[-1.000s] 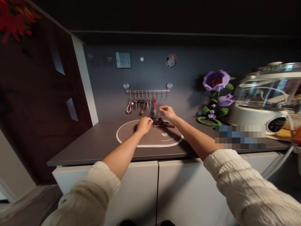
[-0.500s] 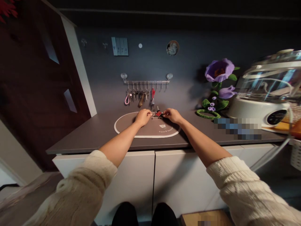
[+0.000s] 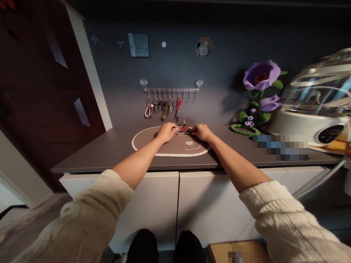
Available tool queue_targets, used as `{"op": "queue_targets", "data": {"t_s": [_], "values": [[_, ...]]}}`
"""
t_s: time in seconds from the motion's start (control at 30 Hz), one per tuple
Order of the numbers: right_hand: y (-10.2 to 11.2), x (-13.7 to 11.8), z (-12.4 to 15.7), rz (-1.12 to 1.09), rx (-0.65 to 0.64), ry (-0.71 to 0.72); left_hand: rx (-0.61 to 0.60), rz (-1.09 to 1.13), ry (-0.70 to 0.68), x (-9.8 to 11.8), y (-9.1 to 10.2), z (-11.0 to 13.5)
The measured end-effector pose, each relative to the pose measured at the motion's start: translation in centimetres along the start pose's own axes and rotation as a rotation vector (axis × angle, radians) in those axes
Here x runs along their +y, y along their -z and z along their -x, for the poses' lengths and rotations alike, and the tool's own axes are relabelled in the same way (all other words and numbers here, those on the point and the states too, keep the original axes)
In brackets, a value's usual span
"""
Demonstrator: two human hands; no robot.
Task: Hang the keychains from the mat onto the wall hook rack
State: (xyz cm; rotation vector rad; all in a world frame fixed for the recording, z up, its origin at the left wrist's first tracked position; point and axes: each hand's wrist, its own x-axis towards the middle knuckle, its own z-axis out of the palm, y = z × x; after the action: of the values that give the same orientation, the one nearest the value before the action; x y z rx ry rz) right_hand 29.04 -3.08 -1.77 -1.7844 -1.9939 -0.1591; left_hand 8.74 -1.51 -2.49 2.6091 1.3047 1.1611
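Note:
A small bunch of keys (image 3: 185,129) with a red tag or fob lies between my hands, low over the oval brown mat (image 3: 148,147). My left hand (image 3: 166,132) is closed at the bunch's left end, thumb and fingers pinched together on a part too small to make out. On the other side, my right hand (image 3: 202,132) has its fingers closed on a dark piece of the same bunch. One key points up towards the wall. Just behind, several bunches of keys (image 3: 169,106) hang from a clear hook rail (image 3: 171,90).
Purple artificial flowers (image 3: 261,76) with a green ring base stand to the right. Beyond them is a large white appliance (image 3: 304,124) with a clear cover. The dark counter (image 3: 90,153) tops white cabinet doors (image 3: 153,204). A cardboard box (image 3: 219,252) sits on the floor.
The camera view has shifted slightly, so the wall items appear higher. Both hands stay at the bunch of keys, with hardly any change in their grip.

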Motion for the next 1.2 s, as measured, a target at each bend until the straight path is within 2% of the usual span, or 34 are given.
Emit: {"op": "queue_targets", "data": {"t_s": [0.2, 0.53, 0.87, 1.2], "values": [[0.3, -0.5, 0.1, -0.057, 0.067, 0.030, -0.006, -0.018, 0.003, 0.1, 0.0, 0.0], [0.6, -1.1, 0.0, -0.428, 0.191, 0.048, 0.002, -0.021, -0.037, 0.6, 0.2, 0.1], [0.6, -1.7, -0.2, -0.842, 0.188, 0.063, 0.015, 0.030, -0.073, 1.0, 0.1, 0.1], [1.3, -2.5, 0.2, -1.017, 0.189, 0.094, 0.038, 0.092, -0.092, 1.4, 0.3, 0.2]]}}
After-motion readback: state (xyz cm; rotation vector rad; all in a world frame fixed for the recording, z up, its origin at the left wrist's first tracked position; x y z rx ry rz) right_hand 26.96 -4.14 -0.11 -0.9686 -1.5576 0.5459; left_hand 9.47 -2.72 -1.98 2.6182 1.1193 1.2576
